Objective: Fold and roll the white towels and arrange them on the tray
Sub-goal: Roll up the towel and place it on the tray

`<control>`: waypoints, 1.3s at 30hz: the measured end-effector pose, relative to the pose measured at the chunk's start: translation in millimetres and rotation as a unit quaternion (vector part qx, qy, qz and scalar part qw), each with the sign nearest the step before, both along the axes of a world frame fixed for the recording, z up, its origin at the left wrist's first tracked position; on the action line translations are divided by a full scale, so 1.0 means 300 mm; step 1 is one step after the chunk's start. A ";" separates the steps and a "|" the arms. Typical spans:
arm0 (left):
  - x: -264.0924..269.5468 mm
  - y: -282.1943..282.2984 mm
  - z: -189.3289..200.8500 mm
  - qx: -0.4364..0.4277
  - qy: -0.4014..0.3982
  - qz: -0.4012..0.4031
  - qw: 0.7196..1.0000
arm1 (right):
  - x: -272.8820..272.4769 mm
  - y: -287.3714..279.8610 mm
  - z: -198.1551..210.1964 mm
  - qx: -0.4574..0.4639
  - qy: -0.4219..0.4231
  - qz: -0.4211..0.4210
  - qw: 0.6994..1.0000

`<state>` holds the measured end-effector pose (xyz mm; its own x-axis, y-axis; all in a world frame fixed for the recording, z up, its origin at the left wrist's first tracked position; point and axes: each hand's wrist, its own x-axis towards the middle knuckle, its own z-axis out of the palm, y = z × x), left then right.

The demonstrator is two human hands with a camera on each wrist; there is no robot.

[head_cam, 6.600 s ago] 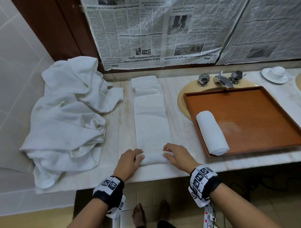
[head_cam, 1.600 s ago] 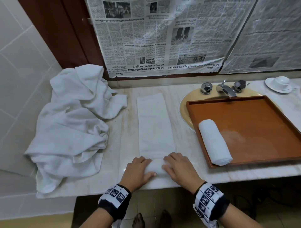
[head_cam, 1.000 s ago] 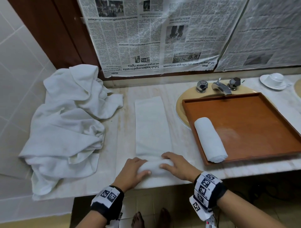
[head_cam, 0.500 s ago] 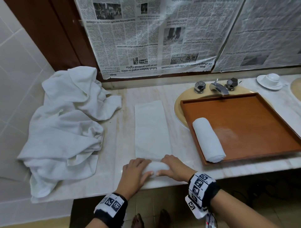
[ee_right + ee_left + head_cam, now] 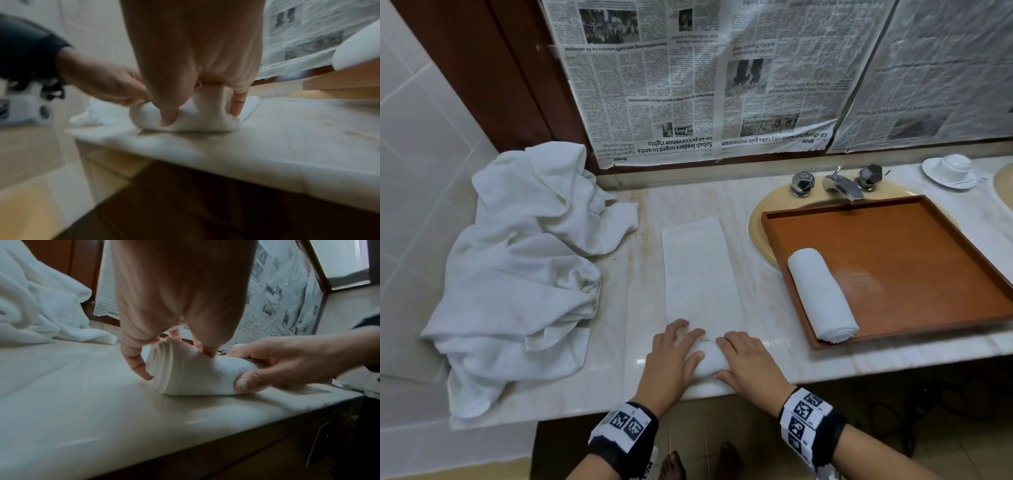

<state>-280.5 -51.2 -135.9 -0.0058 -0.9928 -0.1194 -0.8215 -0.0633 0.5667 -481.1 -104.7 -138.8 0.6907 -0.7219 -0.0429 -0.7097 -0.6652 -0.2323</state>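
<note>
With the left hand [image 5: 675, 356] and right hand [image 5: 748, 363] curled in a grip around the half-rolled towel [image 5: 702, 274] at the counter [image 5: 876, 356] edge, uneven pressure could skew the roll — or loosen it.
</note>
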 end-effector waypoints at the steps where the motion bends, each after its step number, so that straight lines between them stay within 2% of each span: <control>1: 0.001 0.004 0.008 0.016 -0.018 -0.006 1.000 | 0.005 -0.013 0.010 0.019 0.000 0.001 1.000; 6: 0.017 -0.013 0.045 0.099 -0.048 0.025 0.994 | 0.020 -0.063 0.057 0.153 -0.014 -0.031 0.988; 9: 0.025 -0.009 0.051 0.122 -0.051 -0.013 0.991 | 0.013 -0.081 0.077 0.233 -0.038 -0.052 0.970; 14: 0.055 0.016 0.022 0.108 -0.054 -0.031 0.992 | -0.006 -0.093 0.091 0.321 -0.146 -0.099 0.931; 16: 0.054 0.007 0.016 0.114 -0.035 -0.010 0.993 | -0.002 -0.086 0.090 0.299 -0.112 -0.110 0.941; 18: 0.046 -0.003 0.018 0.121 -0.019 0.021 0.992 | 0.007 -0.071 0.075 0.136 -0.034 -0.082 0.987; 19: 0.043 -0.007 0.020 0.124 -0.011 0.035 0.992 | 0.014 -0.055 0.075 0.040 -0.012 -0.062 0.997; 20: 0.039 -0.010 0.022 0.127 -0.010 0.042 0.991 | 0.020 -0.035 0.074 -0.014 0.004 -0.044 0.999; 22: 0.039 -0.017 0.022 0.131 -0.007 0.044 0.990 | 0.025 0.007 0.054 -0.056 0.006 -0.024 0.998; 26: 0.049 -0.023 0.021 0.133 0.017 0.033 0.990 | 0.009 0.018 -0.003 -0.035 0.034 -0.024 0.999; 28: 0.060 -0.008 0.015 0.115 0.014 0.012 0.993 | 0.013 -0.006 0.016 0.021 0.057 -0.021 0.998; 32: 0.088 0.030 -0.009 0.023 -0.073 -0.053 0.996 | 0.019 -0.080 0.081 0.177 0.065 -0.031 0.982; 35: 0.090 0.037 -0.028 -0.038 -0.117 -0.068 0.990 | 0.032 -0.127 0.101 0.243 0.080 -0.034 0.966; 37: 0.097 0.019 -0.031 0.002 -0.105 -0.059 0.993 | 0.036 -0.138 0.107 0.255 0.091 -0.042 0.962; 38: 0.107 0.007 -0.031 0.037 -0.085 -0.055 0.994 | 0.036 -0.133 0.108 0.229 0.088 -0.047 0.968; 39: 0.120 -0.010 -0.027 0.066 -0.057 -0.049 0.995 | 0.035 -0.123 0.107 0.166 0.078 -0.047 0.982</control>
<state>-244.6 -54.2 -144.1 -0.0813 -0.9638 -0.2538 -0.8860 -0.0468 0.4614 -470.7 -141.6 -106.7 0.5880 -0.7111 -0.3855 -0.8084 -0.5011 -0.3089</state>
